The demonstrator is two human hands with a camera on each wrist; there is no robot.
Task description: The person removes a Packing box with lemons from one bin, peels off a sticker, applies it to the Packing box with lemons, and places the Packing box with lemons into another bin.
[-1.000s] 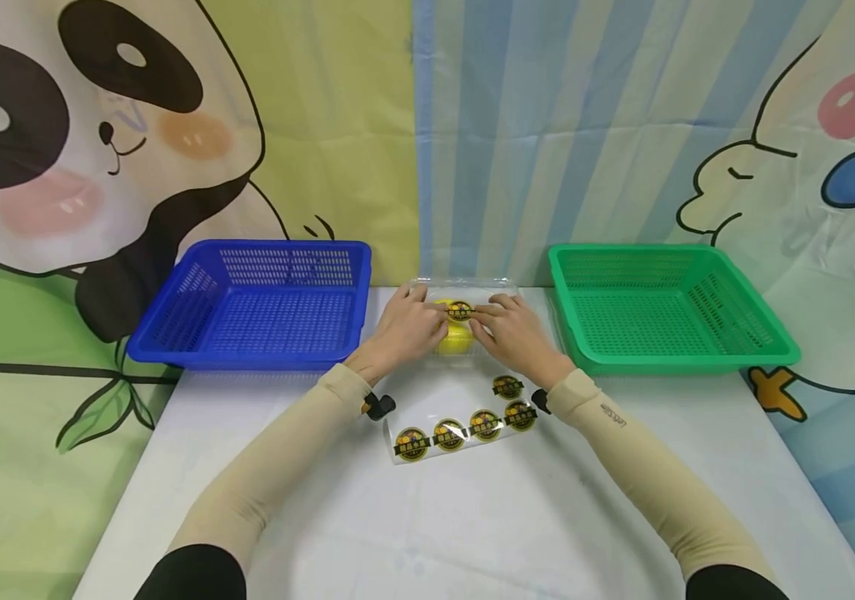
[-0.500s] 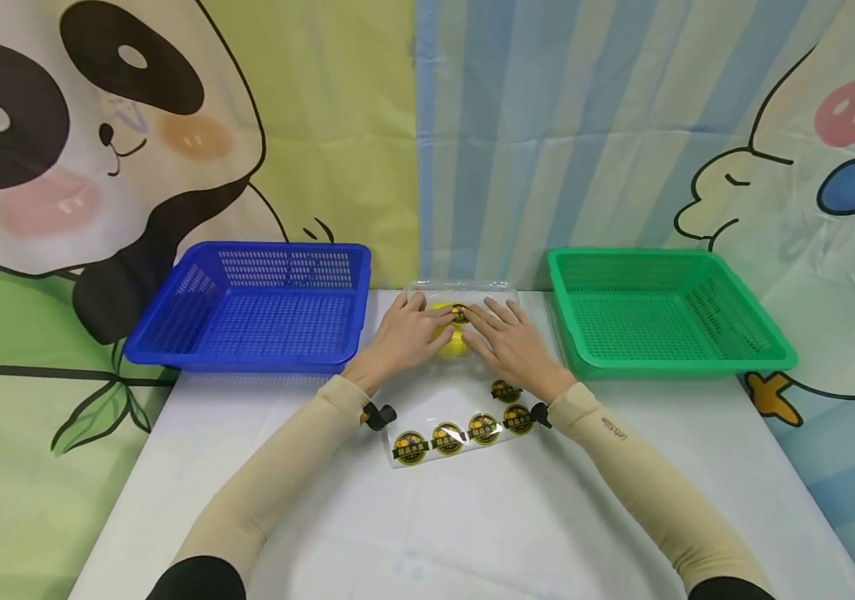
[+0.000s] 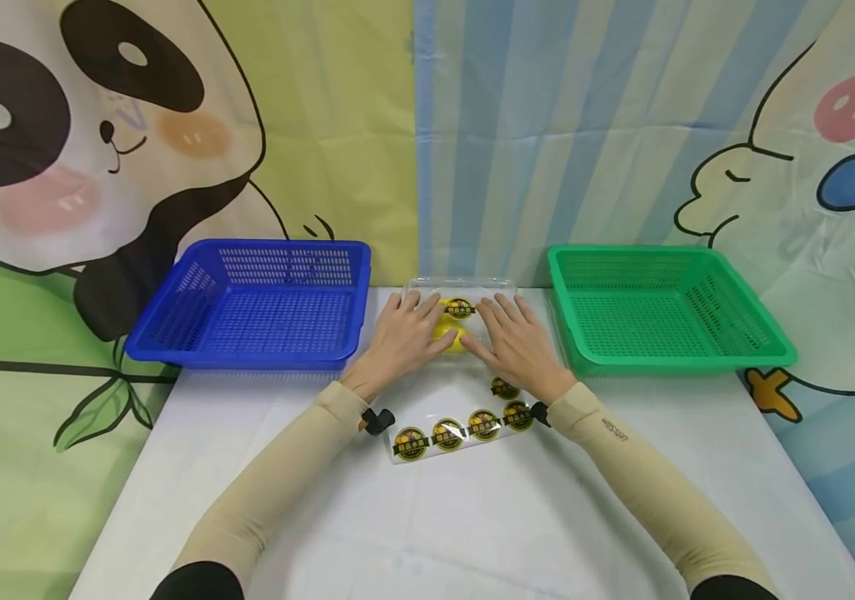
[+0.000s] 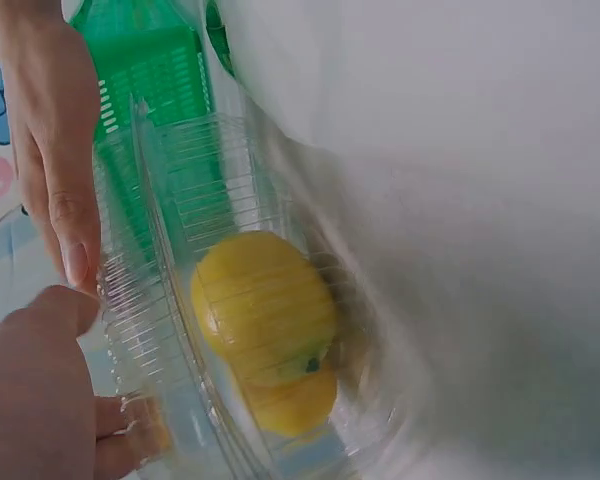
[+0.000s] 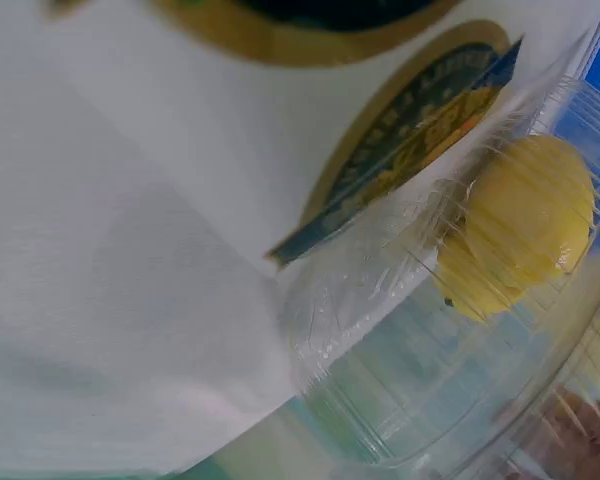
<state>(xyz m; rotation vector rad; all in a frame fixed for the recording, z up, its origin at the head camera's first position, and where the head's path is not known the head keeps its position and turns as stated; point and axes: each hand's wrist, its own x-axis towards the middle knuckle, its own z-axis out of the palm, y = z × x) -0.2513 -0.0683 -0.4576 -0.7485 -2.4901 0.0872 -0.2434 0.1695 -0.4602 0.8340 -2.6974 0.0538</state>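
Note:
A clear plastic clamshell box [image 3: 498, 287] stands at the back middle of the table, its lid down. Through its ribbed wall, yellow lemons [image 4: 265, 305] show in the left wrist view. On the lid lies a round black-and-gold sticker [image 3: 460, 309]. My left hand [image 3: 403, 333] rests on the left part of the lid with fingers stretched. Its counterpart, my right hand [image 3: 515, 340], lies likewise on the right part, and the sticker shows between them. Both thumbs point inward, near the box's front edge. In the right wrist view, fingers are mostly out of frame.
In front of the box lies a sheet [image 3: 435, 404] with several more round stickers along its front and right edges. A blue basket [image 3: 247, 364] stands at left, a green basket [image 3: 686, 365] at right. A printed cloth [image 3: 487, 125] hangs behind the table.
Both hands' fingers have drawn apart from the sticker at the middle and spread out over the lid, so the whole sticker shows. The box and the sticker sheet stay in place.

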